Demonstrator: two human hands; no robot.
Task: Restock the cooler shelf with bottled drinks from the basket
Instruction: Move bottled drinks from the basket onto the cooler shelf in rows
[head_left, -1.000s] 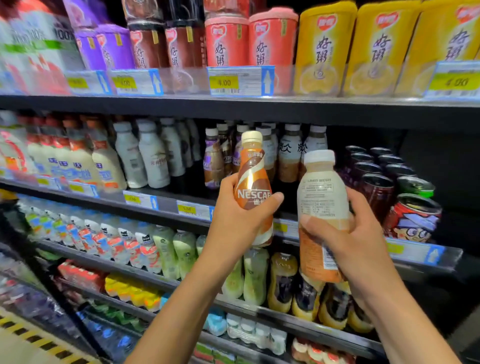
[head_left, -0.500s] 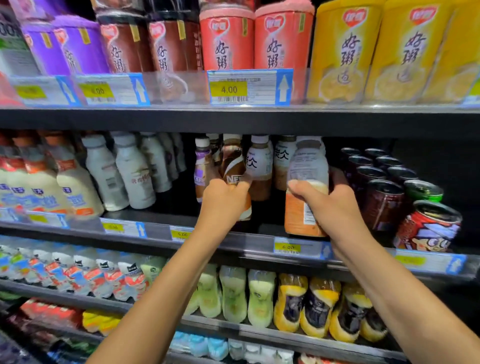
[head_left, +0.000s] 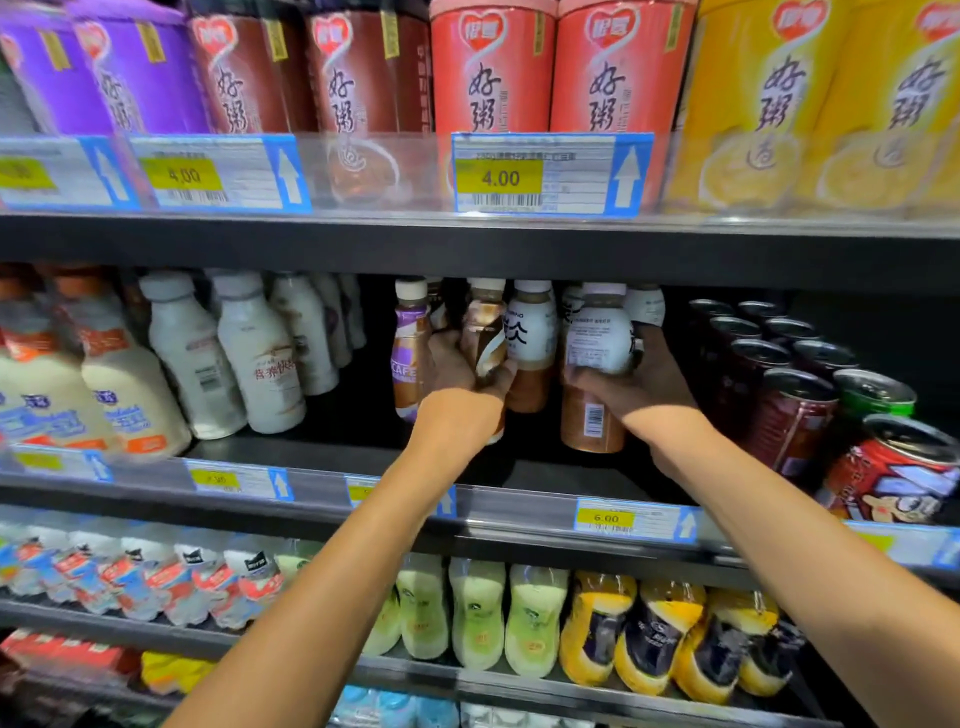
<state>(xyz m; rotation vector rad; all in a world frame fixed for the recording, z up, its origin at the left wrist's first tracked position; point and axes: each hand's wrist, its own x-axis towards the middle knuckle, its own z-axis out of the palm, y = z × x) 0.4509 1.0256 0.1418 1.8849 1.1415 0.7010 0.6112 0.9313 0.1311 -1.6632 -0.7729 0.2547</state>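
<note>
Both my arms reach into the middle cooler shelf (head_left: 519, 499). My left hand (head_left: 457, 400) is shut on a brown-and-white Nescafe coffee bottle (head_left: 485, 332), held upright just inside the shelf beside a purple-labelled coffee bottle (head_left: 410, 348). My right hand (head_left: 639, 389) grips a white-labelled brown tea bottle (head_left: 595, 358) whose base hangs near the shelf floor. A matching white-labelled bottle (head_left: 532, 332) stands between the two held ones, with more behind it. The basket is out of view.
Dark cans (head_left: 779, 395) and a red can (head_left: 893, 467) crowd the shelf right of my right hand. White milk bottles (head_left: 254, 358) stand at the left. The upper shelf's edge (head_left: 467, 244) hangs low overhead. Green and yellow bottles (head_left: 530, 618) fill the shelf below.
Both hands have pushed their bottles from in front of the shelf deep into the middle shelf. The camera has moved closer to the shelf.
</note>
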